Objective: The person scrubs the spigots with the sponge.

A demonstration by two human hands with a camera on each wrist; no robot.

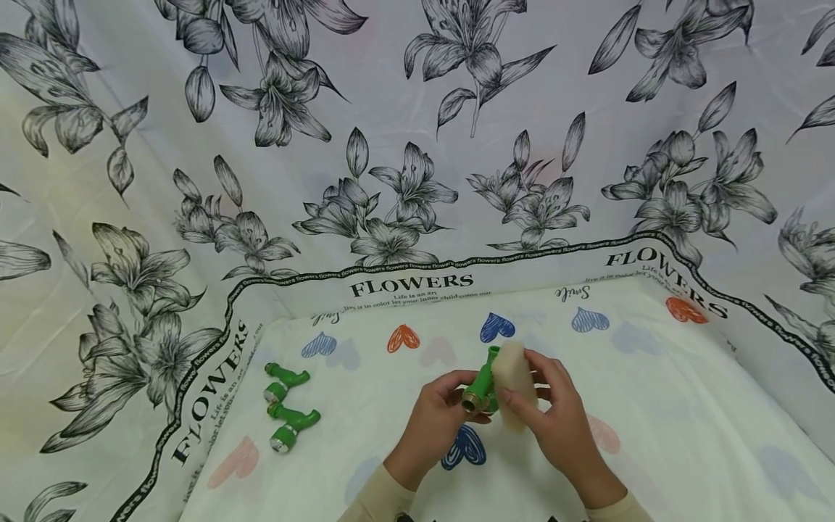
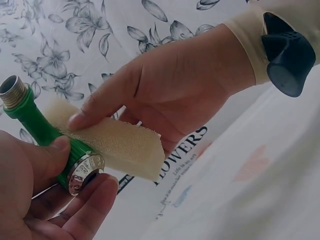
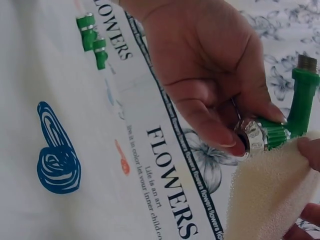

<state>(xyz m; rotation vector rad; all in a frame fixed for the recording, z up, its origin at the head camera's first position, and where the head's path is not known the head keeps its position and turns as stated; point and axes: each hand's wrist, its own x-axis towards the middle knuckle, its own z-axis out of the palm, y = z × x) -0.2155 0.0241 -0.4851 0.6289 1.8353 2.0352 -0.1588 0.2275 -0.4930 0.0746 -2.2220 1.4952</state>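
The left hand (image 1: pixel 435 417) grips a green plastic elbow pipe fitting with metal threaded ends (image 1: pixel 481 384), thumb and fingers curled round its ribbed collar just above the shiny silver ring at the near end. The fitting is held in the air above the cloth, near the middle front of the table, its smooth green stem running up to a duller brass-coloured threaded tip. In the left wrist view that thumb (image 2: pixel 54 150) presses on the green body beside the polished ring.

The right hand (image 1: pixel 554 420) pinches a pale cream rectangular sponge pad with a coarse, porous surface (image 1: pixel 515 380), fingers flat along its top edge and thumb beneath, and lays it against the side of the fitting. The pad looks soft and fibrous, with squared corners.

To the left on the table lie two more green plastic elbow fittings with silver metal ends (image 1: pixel 287 406), close together and well apart from the hands. The table is covered by a smooth white cloth printed with coloured scribbled hearts (image 1: pixel 685 435); around it hangs a white fabric backdrop with black-and-grey lily flowers and the word FLOWERS (image 1: pixel 411 181).
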